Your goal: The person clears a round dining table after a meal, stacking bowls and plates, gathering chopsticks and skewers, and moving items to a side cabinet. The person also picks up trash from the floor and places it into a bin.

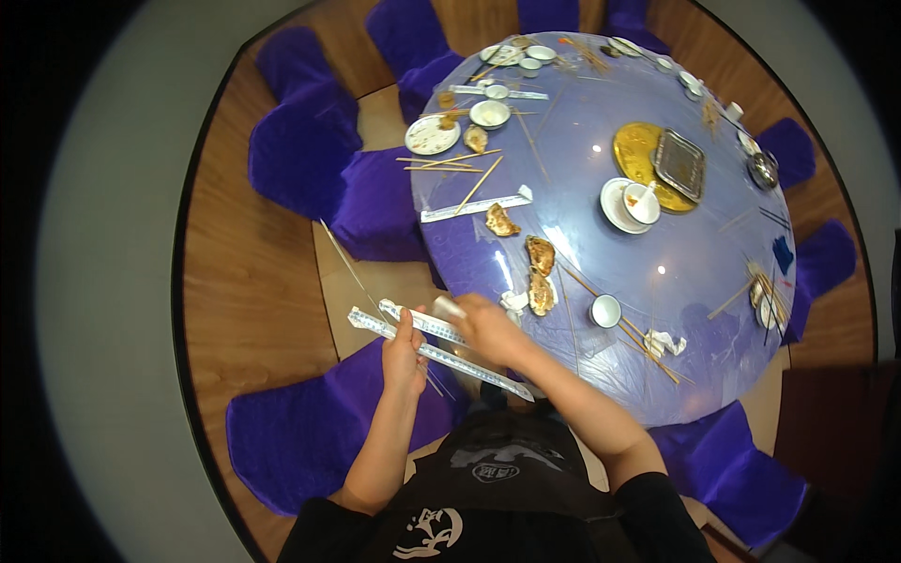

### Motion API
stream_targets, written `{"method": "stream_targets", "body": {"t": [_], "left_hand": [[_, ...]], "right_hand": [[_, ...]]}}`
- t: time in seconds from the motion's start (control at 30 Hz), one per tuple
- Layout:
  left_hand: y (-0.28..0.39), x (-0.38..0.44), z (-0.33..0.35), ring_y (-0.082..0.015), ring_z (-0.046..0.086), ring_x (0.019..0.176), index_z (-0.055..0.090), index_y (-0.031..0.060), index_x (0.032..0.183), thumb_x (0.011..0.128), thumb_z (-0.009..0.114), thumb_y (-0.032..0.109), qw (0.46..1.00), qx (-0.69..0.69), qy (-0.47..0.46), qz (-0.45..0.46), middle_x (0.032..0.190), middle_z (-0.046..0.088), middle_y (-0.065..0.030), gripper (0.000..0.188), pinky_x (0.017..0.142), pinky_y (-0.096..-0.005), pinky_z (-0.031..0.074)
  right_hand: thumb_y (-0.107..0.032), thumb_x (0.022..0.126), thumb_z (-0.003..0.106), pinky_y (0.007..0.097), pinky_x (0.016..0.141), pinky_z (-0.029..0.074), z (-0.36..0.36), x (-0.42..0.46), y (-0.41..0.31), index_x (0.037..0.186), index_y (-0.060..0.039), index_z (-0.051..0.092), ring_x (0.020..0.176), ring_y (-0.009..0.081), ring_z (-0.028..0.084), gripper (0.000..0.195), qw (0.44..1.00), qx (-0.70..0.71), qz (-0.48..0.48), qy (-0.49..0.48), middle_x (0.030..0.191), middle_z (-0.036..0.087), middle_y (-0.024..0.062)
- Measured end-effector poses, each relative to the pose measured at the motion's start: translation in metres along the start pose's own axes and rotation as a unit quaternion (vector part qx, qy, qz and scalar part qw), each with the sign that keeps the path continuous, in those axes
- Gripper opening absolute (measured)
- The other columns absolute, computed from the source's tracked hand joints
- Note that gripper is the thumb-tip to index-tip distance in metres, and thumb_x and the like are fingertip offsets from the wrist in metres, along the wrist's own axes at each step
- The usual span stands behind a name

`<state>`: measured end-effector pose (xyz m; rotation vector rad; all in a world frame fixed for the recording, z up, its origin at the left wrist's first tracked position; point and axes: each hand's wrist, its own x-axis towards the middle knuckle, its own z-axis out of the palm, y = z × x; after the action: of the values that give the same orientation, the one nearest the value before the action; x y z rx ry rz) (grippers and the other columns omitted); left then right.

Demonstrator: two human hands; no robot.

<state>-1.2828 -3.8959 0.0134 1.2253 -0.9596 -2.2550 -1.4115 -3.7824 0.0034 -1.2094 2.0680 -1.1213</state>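
Observation:
My left hand grips two paper chopstick sleeves, one upper and one lower, both white with blue print. A thin skewer sticks out up and left from the same grip. My right hand reaches across the upper sleeve at the table's edge. Between its fingers is a small white object, perhaps crumpled tissue; blur hides its exact kind. Just beyond lie a crumpled tissue and oyster shells on the round table, which has a clear plastic cover.
Purple-covered chairs ring the table. A white bowl, chopsticks, a stained plate, another chopstick sleeve, a golden tray with a metal tray, and a steel pot stand on it.

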Motion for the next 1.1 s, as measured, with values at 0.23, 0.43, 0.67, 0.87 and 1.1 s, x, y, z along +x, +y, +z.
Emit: {"method": "stream_targets", "body": {"t": [0.23,0.43,0.67,0.87,1.1], "left_hand": [[-0.005,0.009,0.013,-0.0018,0.035,0.049,0.058,-0.0004,0.117,0.099,0.05,0.035,0.997,0.032,-0.058,-0.029,0.059,0.038,0.008,0.041,0.042,-0.0186,0.027],[-0.008,0.008,0.018,-0.0026,0.034,0.048,0.056,-0.002,0.119,0.099,0.05,0.035,0.994,0.04,-0.1,-0.035,0.058,0.036,0.0084,0.043,0.043,-0.0193,0.027],[0.016,0.023,0.007,-0.0021,0.03,0.046,0.055,-0.0007,0.114,0.098,0.052,0.038,0.997,-0.005,-0.069,-0.04,0.056,0.035,0.0092,0.042,0.042,-0.0183,0.024],[0.047,0.04,-0.013,-0.0022,0.029,0.046,0.057,0.0022,0.111,0.098,0.051,0.038,0.996,-0.011,-0.089,-0.015,0.055,0.033,0.0094,0.039,0.042,-0.0188,0.024],[0.087,0.049,-0.021,-0.0016,0.029,0.046,0.06,0.0017,0.107,0.098,0.052,0.04,0.995,0.024,-0.057,0.073,0.053,0.031,0.0097,0.04,0.043,-0.0183,0.024]], "right_hand": [[-0.022,0.094,0.052,0.0449,0.088,0.045,-0.003,-0.011,-0.013,0.13,-0.0012,0.046,0.101,0.0408,0.058,0.042,0.99,0.119,-0.008,-0.075,0.107,0.062,0.0246],[-0.032,0.098,0.043,0.0503,0.079,0.043,0.002,-0.016,-0.016,0.092,-0.0016,0.057,0.083,0.0408,0.063,0.034,0.996,-0.037,0.066,-0.054,0.08,0.066,0.022],[-0.037,0.099,0.042,0.0515,0.076,0.045,-0.027,-0.055,0.012,0.093,-0.0039,0.057,0.08,0.0457,0.059,0.037,0.992,-0.055,0.048,-0.098,0.081,0.063,0.0218],[-0.039,0.099,0.042,0.0501,0.074,0.045,-0.048,-0.12,0.053,0.098,-0.006,0.056,0.079,0.0422,0.059,0.036,0.992,-0.036,0.072,-0.101,0.082,0.063,0.0192],[-0.044,0.096,0.046,0.0452,0.08,0.047,-0.086,-0.195,0.103,0.11,-0.0123,0.062,0.092,0.0373,0.06,0.038,0.903,-0.138,0.405,0.022,0.099,0.064,0.0199]]}}
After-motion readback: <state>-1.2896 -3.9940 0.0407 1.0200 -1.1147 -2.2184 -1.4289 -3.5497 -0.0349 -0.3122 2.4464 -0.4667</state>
